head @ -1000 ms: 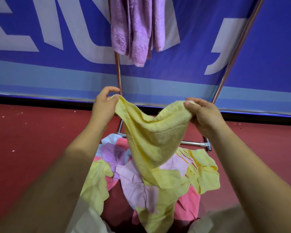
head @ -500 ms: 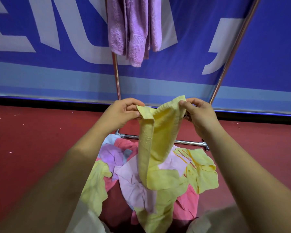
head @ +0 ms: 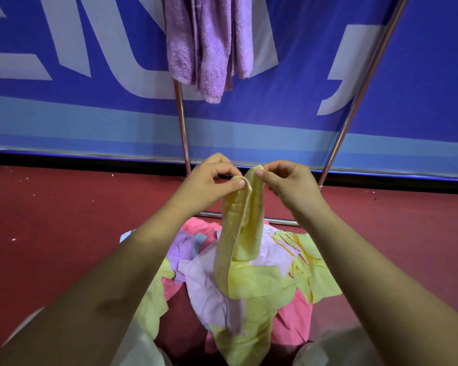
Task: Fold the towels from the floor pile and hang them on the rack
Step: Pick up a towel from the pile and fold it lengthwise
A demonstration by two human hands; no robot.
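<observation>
At the centre of the view the left hand [head: 209, 182] and the right hand [head: 292, 184] are raised close together, almost touching. Each pinches a top corner of a yellow towel [head: 242, 223] between thumb and forefinger, the other fingers curled. With its two corners brought together, the towel is doubled lengthwise and hangs straight down as a narrow strip. Its lower end reaches the pile of towels [head: 204, 286] at 6 o'clock, though I cannot tell where it ends against the other yellow cloth there.

The pile lies on the red floor [head: 50, 220] between the person's forearms, a crumpled mix of yellow, pink, lilac and pale blue pieces.

The rack [head: 182, 128] stands beyond the hands. One metal pole rises toward 12 o'clock, another slants up toward 2 o'clock, and a low bar runs across just behind the pile. A folded purple towel [head: 209, 43] hangs from the rack at 12 o'clock, well above the hands. Behind it is a blue banner [head: 302, 114] with large white letters.
</observation>
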